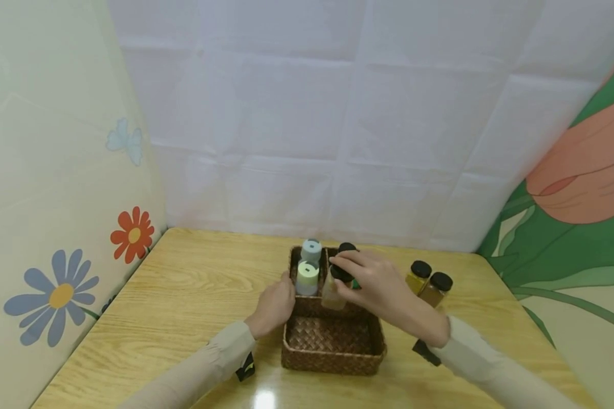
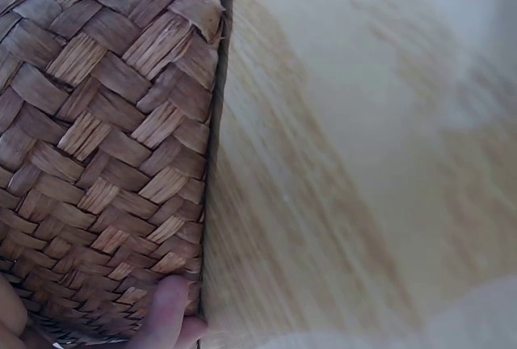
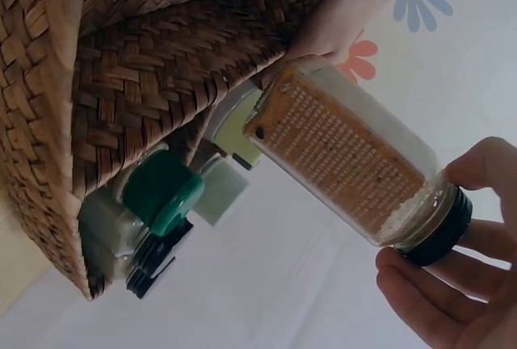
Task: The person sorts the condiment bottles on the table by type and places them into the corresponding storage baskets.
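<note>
We are viewing a woven basket [image 1: 332, 363], divided into compartments, which is resting on the surface [image 1: 199, 272] at the lower centre of the head view. We are holding a jar [image 1: 332, 295] with the right hand [image 1: 378, 287], right of centre in that view. The right fingers [image 3: 432, 300] are pinching its black cap [image 3: 442, 228]. In the head view, the jar is hanging over the front of the upper right compartment; we are not able to tell whether it is touching the divider. In the right wrist view, it is slanting across the right half, showing a printed orange-brown label and pale grains near the neck.

We are gripping the basket's left wall with the left hand [image 1: 272, 307]; its fingers [image 2: 166, 313] are pressing on the weave at the bottom of the left wrist view.

In the head view, two bottles [image 1: 307, 281] are standing in the upper left compartment, one behind the other. A green cap [image 3: 161, 191] is showing at lower left of the right wrist view. Right of the basket in the head view, a yellow jar [image 1: 415, 282] and a brown jar [image 1: 432, 295] are standing side by side.
</note>
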Demonstrator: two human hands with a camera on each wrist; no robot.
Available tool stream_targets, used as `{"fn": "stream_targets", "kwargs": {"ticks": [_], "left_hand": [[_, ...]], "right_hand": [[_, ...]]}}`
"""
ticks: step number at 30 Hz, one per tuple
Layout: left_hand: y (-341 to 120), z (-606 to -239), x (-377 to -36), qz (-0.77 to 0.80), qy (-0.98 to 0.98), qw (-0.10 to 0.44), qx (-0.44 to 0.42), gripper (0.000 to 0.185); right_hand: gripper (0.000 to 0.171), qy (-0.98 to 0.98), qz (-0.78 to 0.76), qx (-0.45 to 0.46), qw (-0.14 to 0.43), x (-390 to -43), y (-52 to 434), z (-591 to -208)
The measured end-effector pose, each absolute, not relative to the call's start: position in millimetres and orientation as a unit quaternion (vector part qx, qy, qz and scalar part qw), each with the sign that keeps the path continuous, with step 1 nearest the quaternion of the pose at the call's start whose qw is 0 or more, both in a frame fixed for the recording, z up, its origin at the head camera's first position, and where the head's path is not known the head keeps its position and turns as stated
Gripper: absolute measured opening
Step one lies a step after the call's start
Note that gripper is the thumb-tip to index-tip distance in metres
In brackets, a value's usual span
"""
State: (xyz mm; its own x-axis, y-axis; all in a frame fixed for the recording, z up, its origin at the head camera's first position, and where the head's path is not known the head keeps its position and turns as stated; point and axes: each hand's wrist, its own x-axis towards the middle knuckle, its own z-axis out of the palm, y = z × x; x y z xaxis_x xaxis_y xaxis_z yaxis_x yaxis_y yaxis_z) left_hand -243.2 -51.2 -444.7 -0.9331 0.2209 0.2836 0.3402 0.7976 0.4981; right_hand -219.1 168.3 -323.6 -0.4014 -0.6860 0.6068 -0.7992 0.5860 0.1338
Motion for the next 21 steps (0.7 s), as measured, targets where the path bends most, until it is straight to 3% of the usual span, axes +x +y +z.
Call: {"fn": "stream_targets", "kwargs": {"ticks": [10, 21], "left_hand": [[-52, -445, -244, -0.281, -0.943, 0.103, -0.147, 0.038], [-51, -444, -244, -0.272, -0.945, 0.105, -0.144, 0.037]], "right_hand": [[0.038, -0.827, 0.079, 0.462, 0.311, -213, 157, -333], [0.037, -0.839, 0.091, 0.473, 0.252, -208, 148, -340]]}}
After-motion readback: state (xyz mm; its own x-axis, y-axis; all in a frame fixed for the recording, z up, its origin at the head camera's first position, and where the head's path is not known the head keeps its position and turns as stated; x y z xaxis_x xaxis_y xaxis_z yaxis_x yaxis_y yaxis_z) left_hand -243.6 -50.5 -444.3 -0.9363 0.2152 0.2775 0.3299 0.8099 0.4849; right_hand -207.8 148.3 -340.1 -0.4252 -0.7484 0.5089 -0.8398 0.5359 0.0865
